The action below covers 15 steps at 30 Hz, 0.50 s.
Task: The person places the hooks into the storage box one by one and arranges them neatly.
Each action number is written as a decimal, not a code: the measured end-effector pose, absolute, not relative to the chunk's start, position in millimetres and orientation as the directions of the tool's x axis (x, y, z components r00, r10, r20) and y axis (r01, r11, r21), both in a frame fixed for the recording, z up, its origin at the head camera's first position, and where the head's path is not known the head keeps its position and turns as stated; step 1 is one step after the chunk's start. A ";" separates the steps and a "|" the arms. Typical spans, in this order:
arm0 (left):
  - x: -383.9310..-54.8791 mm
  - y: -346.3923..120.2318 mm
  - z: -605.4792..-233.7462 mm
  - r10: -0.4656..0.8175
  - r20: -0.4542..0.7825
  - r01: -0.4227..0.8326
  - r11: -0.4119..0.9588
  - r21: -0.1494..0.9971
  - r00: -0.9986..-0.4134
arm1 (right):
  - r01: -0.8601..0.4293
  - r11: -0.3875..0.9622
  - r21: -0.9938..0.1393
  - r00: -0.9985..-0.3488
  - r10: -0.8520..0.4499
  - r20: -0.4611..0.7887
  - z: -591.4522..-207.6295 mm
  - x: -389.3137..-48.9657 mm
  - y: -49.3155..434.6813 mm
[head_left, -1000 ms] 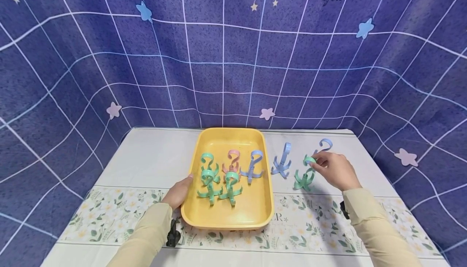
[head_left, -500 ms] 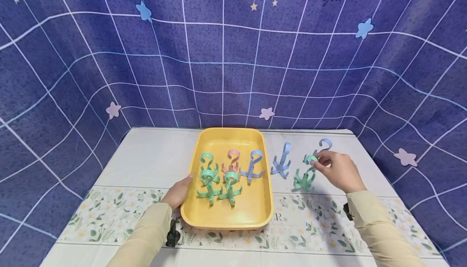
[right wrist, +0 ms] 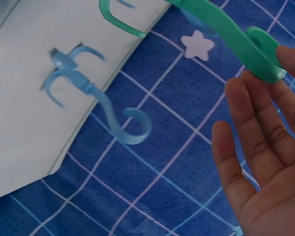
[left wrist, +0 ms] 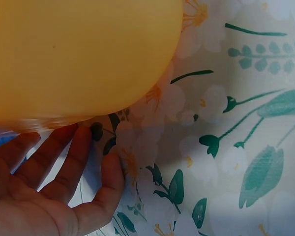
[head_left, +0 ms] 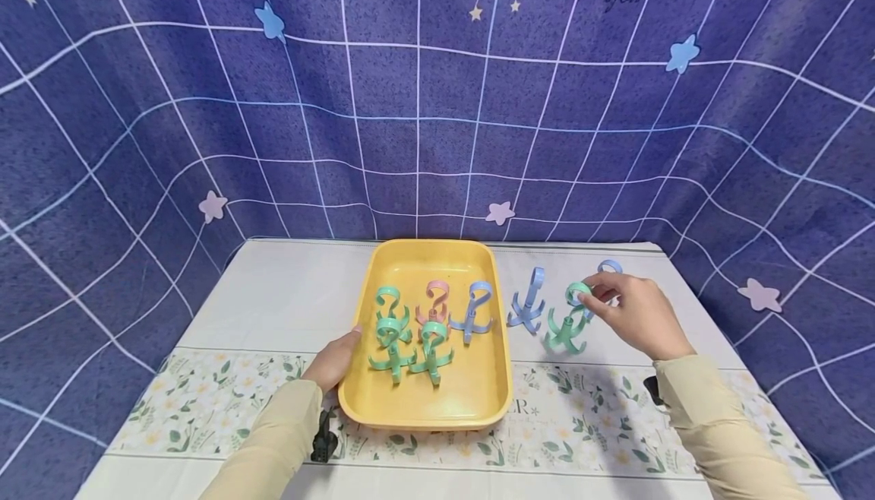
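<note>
My right hand [head_left: 636, 314] pinches the curled top of a green multi-prong hanging hook [head_left: 566, 333], its prongs pointing down just above the table. In the right wrist view, thumb and fingertips hold the green hook [right wrist: 231, 34] by its curled end. My left hand [head_left: 333, 362] grips the left side of the yellow tray [head_left: 437, 412], thumb at the rim. In the left wrist view, the fingers [left wrist: 64, 167] touch the tray's outside [left wrist: 88, 59] from below. Inside the tray stand several green hooks [head_left: 432, 359], a pink hook [head_left: 437, 310] and a blue hook [head_left: 472, 319].
A blue hook [head_left: 528, 306] stands just right of the tray. Another blue hook [head_left: 611, 266] is partly hidden behind my right hand. The table [head_left: 294, 280] has a white cover with a floral band [head_left: 225, 401]. A blue gridded curtain [head_left: 410, 143] surrounds its back and sides.
My right hand has raised the green hook slightly off the table and shifted it a little left. My left hand and the tray have stayed in place.
</note>
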<state>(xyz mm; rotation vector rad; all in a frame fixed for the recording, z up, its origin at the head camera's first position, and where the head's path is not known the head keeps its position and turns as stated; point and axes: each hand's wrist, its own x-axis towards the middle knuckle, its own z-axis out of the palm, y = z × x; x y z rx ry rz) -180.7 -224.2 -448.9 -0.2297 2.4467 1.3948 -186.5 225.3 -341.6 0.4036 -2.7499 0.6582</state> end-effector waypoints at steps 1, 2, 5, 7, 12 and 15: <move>-180.6 -224.4 -449.0 0.018 -0.344 -0.288 0.511 0.810 -0.939 | -0.339 0.856 -0.391 -0.916 -0.206 0.344 -339.5 -185.9 223.5; -180.5 -224.5 -449.0 0.020 -0.343 -0.285 0.509 0.812 -0.939 | -0.347 0.854 -0.387 -0.912 -0.212 0.352 -337.4 -185.2 221.7; -180.1 -224.7 -448.7 0.023 -0.341 -0.284 0.503 0.816 -0.940 | -0.377 0.844 -0.381 -0.897 -0.229 0.378 -330.8 -182.9 215.8; -180.3 -224.6 -448.6 0.022 -0.341 -0.284 0.503 0.816 -0.940 | -0.396 0.838 -0.375 -0.886 -0.243 0.394 -327.1 -181.1 212.2; -180.2 -224.3 -448.1 0.015 -0.345 -0.288 0.514 0.808 -0.939 | -0.429 0.831 -0.355 -0.862 -0.259 0.436 -320.5 -176.5 202.7; -180.2 -224.3 -447.8 0.014 -0.344 -0.288 0.516 0.807 -0.939 | -0.449 0.823 -0.349 -0.847 -0.268 0.458 -316.6 -174.3 196.3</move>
